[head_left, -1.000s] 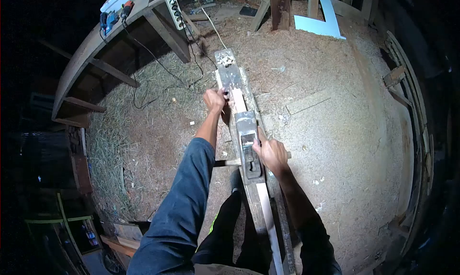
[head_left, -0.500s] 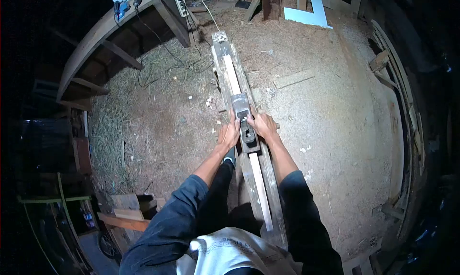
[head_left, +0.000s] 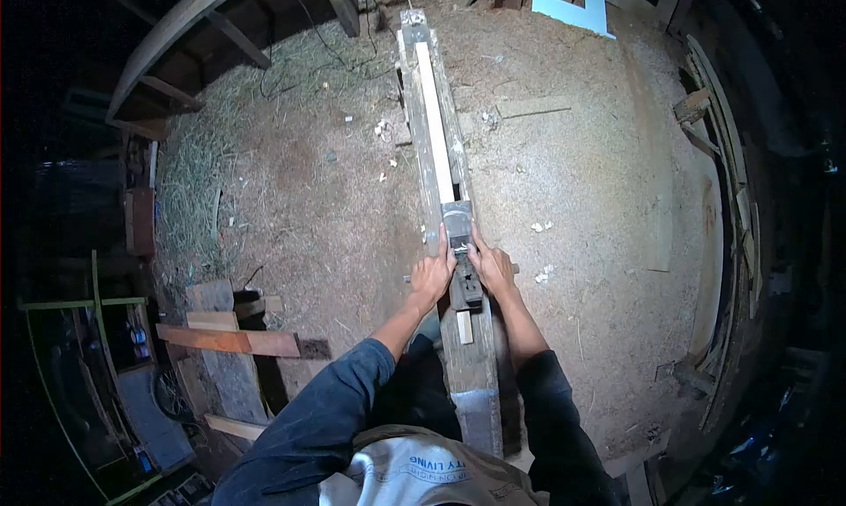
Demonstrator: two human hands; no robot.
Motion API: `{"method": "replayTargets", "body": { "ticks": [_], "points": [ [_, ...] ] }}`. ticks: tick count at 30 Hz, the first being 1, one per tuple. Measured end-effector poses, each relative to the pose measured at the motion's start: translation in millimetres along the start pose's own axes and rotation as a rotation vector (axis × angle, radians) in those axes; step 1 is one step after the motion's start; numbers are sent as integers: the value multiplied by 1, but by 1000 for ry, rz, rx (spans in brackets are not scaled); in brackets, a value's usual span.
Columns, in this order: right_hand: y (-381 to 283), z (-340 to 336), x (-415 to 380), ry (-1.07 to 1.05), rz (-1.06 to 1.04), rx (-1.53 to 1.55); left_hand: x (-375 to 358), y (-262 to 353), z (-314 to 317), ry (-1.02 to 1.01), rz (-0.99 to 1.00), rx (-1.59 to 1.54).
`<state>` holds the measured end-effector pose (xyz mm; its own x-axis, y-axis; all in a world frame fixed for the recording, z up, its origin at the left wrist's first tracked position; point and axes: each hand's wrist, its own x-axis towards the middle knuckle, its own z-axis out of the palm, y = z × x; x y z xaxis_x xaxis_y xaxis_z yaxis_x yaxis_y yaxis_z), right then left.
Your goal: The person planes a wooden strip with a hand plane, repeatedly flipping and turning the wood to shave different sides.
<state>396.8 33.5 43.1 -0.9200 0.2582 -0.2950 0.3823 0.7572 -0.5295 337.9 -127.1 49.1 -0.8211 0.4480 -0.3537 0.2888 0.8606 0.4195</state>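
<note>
A dark wooden hand plane (head_left: 460,250) rests on a long pale wood strip (head_left: 434,109) that lies along a narrow planing bench (head_left: 476,383). My left hand (head_left: 432,275) grips the plane's left side. My right hand (head_left: 493,268) grips its right side. Both arms wear dark blue sleeves. The strip runs away from me beyond the plane, and a short end of it shows just behind the plane.
Sawdust and wood shavings (head_left: 539,228) cover the ground. Loose boards (head_left: 231,338) lie at the lower left. A curved wooden frame (head_left: 176,30) stands at the upper left, stacked slats (head_left: 736,180) line the right edge, and a white panel (head_left: 582,8) is at the top.
The plane has slid back along the strip toward my body. My left hand, out on the strip a second ago, is now on the plane beside my right hand.
</note>
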Motion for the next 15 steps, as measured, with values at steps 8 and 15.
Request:
{"method": "replayTargets", "body": {
  "ticks": [8, 15],
  "points": [
    [-7, 6, -58, 2, -14, -53, -64, -7, 31, 53, -46, -92],
    [2, 23, -107, 44, -21, -56, -111, -7, 56, 73, -45, -110]
  ]
}}
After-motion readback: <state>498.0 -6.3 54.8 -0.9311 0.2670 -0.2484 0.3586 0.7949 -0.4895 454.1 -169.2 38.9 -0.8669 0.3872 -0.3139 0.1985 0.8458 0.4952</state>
